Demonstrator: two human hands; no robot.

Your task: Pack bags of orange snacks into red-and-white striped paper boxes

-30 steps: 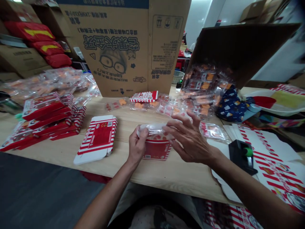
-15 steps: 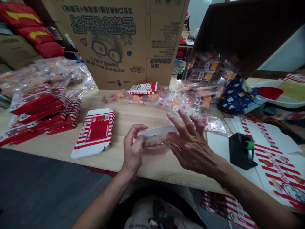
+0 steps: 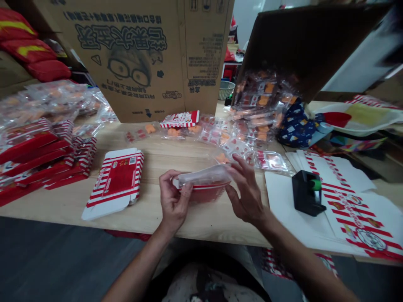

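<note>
Both my hands hold a small red and white striped box [image 3: 204,191] just above the wooden table [image 3: 63,205], with a clear plastic packet [image 3: 206,175] lying across its top. My left hand [image 3: 173,201] pinches the box's left end between thumb and fingers. My right hand [image 3: 247,191] grips the right end, fingers curled over the packet's edge. A flat folded striped box [image 3: 115,180] lies to the left of my hands.
Stacked red striped boxes [image 3: 44,153] sit at the left, clear snack packets [image 3: 252,113] spill from a tipped carton [image 3: 315,46] at the back right. A big cardboard box [image 3: 138,54] stands behind. A black tape dispenser [image 3: 305,193] rests on flat striped sheets [image 3: 352,205] at the right.
My right hand went from spread open over the packet to curled onto the box's right end. The box and packet turned from upright toward lying flat in my hands.
</note>
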